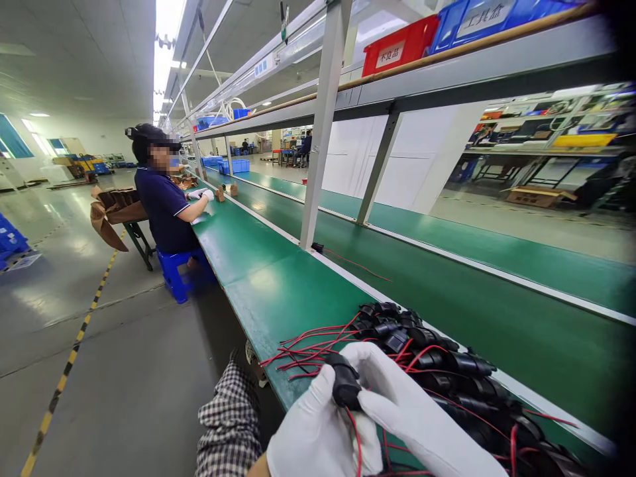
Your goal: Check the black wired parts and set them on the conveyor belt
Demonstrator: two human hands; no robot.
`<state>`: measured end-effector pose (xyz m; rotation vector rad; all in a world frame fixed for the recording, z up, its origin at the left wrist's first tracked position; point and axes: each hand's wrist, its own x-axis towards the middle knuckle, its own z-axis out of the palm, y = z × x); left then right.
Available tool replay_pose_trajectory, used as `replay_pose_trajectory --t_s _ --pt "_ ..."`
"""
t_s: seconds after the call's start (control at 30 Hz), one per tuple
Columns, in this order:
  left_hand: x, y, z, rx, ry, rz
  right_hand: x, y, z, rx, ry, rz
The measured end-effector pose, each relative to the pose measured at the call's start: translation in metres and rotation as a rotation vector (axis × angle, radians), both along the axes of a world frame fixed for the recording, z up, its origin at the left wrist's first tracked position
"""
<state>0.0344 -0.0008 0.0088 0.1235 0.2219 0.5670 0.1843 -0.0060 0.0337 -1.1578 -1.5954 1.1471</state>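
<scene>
Both my hands wear white gloves and meet over the near edge of the green bench (258,271). Between them is a black cylindrical part with a red wire (344,383). My left hand (313,430) grips it from the left, thumb against its side. From the right, my right hand (397,404) closes its thumb and fingers around the same part. The wire hangs down past my left palm. Just beyond and to the right lies a heap of similar black parts (427,358), their red and black leads (308,351) spread toward the left.
A metal post (322,126) rises from the bench's far side, beside a green conveyor belt (422,278). Overhead, a shelf carries a red bin (400,46) and a blue bin (477,23). Farther along, a co-worker (161,199) sits on a blue stool (173,275).
</scene>
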Motion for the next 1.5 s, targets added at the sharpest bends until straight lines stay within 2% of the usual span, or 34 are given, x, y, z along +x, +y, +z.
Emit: replay_pose_trajectory --t_s 0.07,0.13,0.23,0.33,0.4,0.5,0.73,0.8,0.93,1.0,1.07,1.1,1.17,1.23,1.3,1.37,1.43,1.5 --pt "-0.002 0.002 -0.003 0.176 0.053 0.01 0.004 -0.001 0.002 0.1 -0.138 -0.031" --pt "-0.007 0.005 -0.003 0.442 0.144 0.054 0.01 -0.003 0.004 0.289 -0.272 -0.069" --pt "-0.021 0.011 0.003 0.841 0.423 0.146 0.018 -0.004 0.005 0.559 -0.382 0.005" --pt "-0.034 0.015 0.011 1.266 0.804 0.333 0.023 -0.006 0.005 0.608 -0.461 0.059" --pt "-0.037 0.017 0.014 1.489 0.926 0.458 0.024 -0.008 0.005 0.579 -0.504 0.031" --pt "-0.037 0.017 0.012 1.65 0.924 0.558 0.022 -0.01 0.008 0.573 -0.505 0.019" --pt "-0.035 0.015 0.009 1.73 1.035 0.585 0.011 -0.01 0.012 0.694 -0.452 -0.001" --pt "-0.032 0.012 0.006 1.726 1.106 0.644 0.009 -0.006 0.01 0.619 -0.381 -0.012" --pt "-0.025 0.005 -0.004 1.707 1.251 0.842 0.007 0.002 0.009 0.194 -0.092 -0.029" --pt "-0.024 0.002 -0.005 1.677 1.327 0.858 0.005 0.005 0.012 0.069 0.002 -0.048" --pt "-0.024 0.002 -0.002 1.575 1.325 0.758 0.002 0.006 0.014 0.021 0.03 -0.055" --pt "-0.025 0.002 0.001 1.486 1.264 0.675 0.001 0.005 0.015 -0.004 0.038 -0.039" --pt "-0.025 0.003 0.005 1.249 1.011 0.478 -0.001 0.005 0.013 -0.053 0.09 0.031" --pt "-0.023 0.005 0.006 0.947 0.676 0.321 -0.001 0.006 0.008 -0.075 0.156 0.088" --pt "-0.019 0.006 0.002 0.607 0.375 0.166 0.0 0.009 0.002 -0.068 0.175 0.081" --pt "-0.013 0.007 -0.005 0.325 0.163 0.033 0.0 0.011 0.0 -0.06 0.154 0.047" --pt "-0.008 0.006 -0.01 0.181 0.036 -0.044 0.0 0.013 -0.001 -0.065 0.144 0.042" --pt "-0.004 0.004 -0.015 0.162 -0.038 -0.057 -0.001 0.013 -0.001 -0.065 0.133 0.04"
